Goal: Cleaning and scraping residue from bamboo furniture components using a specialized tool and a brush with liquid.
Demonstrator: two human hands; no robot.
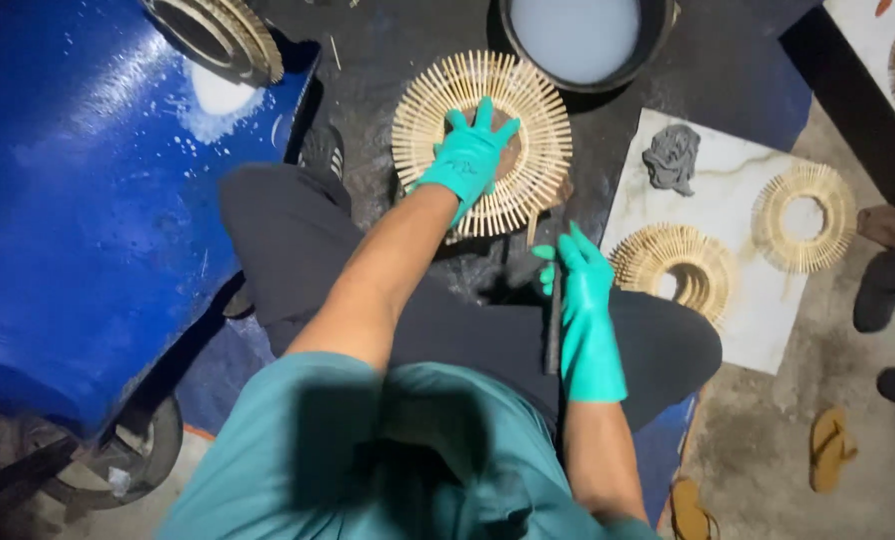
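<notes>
Here the round bamboo-stick ring (pixel 482 143) lies on the dark ground just below the basin of pale liquid (pixel 580 38). The left hand (pixel 471 158) presses it flat, fingers spread wide. The right hand (pixel 580 290), nearer the body, grips a dark tool (pixel 554 330); working the ring seems underway, wanting steady pressure.

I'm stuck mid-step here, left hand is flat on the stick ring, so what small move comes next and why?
Probably bring the right hand and its dark tool up to the stick ring. The left hand already presses the ring flat, while the tool hangs just short of its near edge.
</notes>
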